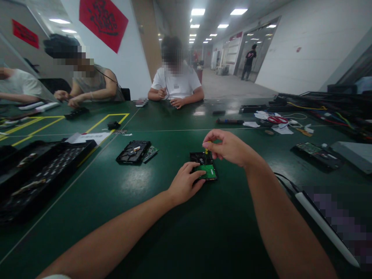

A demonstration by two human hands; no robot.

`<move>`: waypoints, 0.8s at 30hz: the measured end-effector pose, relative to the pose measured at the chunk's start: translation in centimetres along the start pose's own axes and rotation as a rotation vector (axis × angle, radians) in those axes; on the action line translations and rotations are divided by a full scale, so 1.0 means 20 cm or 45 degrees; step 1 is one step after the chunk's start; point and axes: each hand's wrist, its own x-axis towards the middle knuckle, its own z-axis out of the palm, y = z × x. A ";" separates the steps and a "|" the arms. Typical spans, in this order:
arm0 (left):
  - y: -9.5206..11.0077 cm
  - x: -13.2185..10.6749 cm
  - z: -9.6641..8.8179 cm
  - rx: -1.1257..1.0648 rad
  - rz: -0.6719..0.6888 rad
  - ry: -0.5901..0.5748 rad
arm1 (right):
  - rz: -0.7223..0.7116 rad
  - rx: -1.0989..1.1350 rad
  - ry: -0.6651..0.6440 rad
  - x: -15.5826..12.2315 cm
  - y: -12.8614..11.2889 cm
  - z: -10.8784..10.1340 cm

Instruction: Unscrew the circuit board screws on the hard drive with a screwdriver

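A hard drive [215,175] lies on the table in front of me, its green circuit board [208,169] facing up. My left hand [186,182] grips it from the left, fingers across the board and thumb along the near edge. Above the drive, my right hand [228,147] pinches a small screwdriver with a yellow handle [207,150]. Its shaft points down at the drive, and I cannot make out whether the tip touches a screw. To the left lies another black hard drive [132,151], with a loose circuit board [150,154] against its right side.
Black trays [52,162] stand on the left. A further drive [316,155], a grey metal box [356,155] and a white-edged device [325,228] sit on the right. Cables and scraps [280,120] lie farther back. Across the table sits a person in a white shirt [176,83]; others sit left.
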 end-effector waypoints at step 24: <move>0.00 0.00 0.00 -0.019 0.010 0.021 | 0.053 0.109 0.061 0.02 0.02 0.01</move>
